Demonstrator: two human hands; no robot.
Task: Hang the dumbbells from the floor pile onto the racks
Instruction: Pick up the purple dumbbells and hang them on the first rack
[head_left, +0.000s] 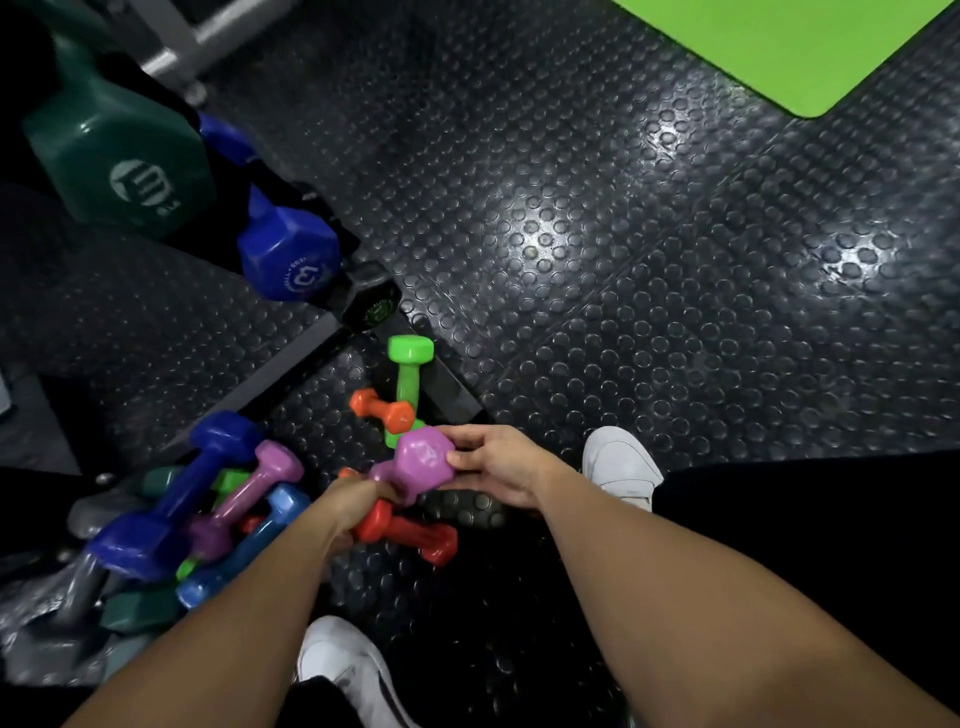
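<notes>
A purple dumbbell (422, 457) is lifted just above the floor between both hands. My left hand (358, 501) grips its handle from below left. My right hand (496, 462) holds its upper head with fingers and thumb. Under them lies a red dumbbell (410, 535). An orange dumbbell (382, 409) lies across a bright green dumbbell (409, 382) just beyond. To the left a pile holds a dark blue dumbbell (171, 499), a second purple one (244, 493), a light blue one (244, 551) and grey and dark green ones (135, 608).
A rack at upper left carries a large dark green dumbbell (114, 156), a blue one (285, 254) and a black one (371, 306). My white shoes (621, 462) stand on the studded black rubber floor (623, 312). A green mat (789, 47) lies at top right.
</notes>
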